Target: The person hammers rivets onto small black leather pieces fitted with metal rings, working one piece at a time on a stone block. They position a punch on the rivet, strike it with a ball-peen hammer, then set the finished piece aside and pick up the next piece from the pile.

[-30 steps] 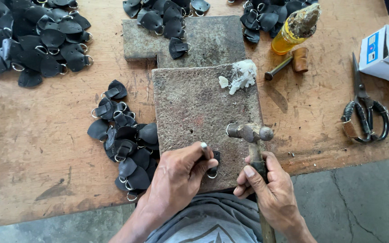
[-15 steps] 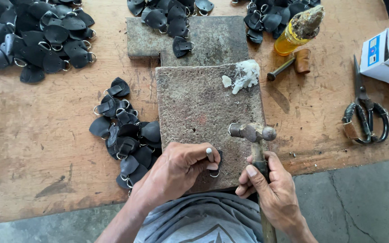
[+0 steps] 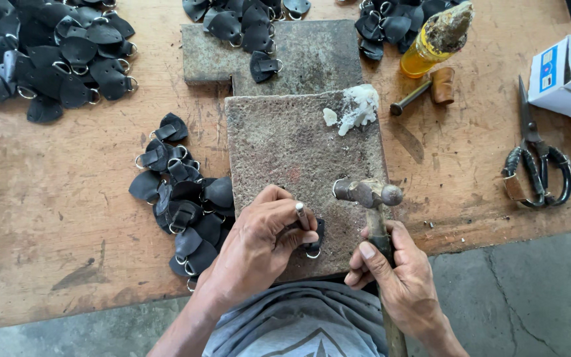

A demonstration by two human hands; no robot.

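Observation:
My left hand pinches a small metal punch upright on a black leather tab with a metal ring, which lies on the near edge of a grey stone slab. My right hand grips the wooden handle of a hammer. The hammer's steel head hovers just right of the punch, over the slab. A heap of black leather tabs with rings lies on the wooden table, left of the slab and beside my left hand.
More heaps of black tabs lie at the far left, on a second slab and at the far right. A yellow bottle, a short wooden-handled tool, scissors, a white box and a white lump are nearby.
The hammer head has shifted slightly above the slab. My left hand has kept the punch on the tab, with only small movement.

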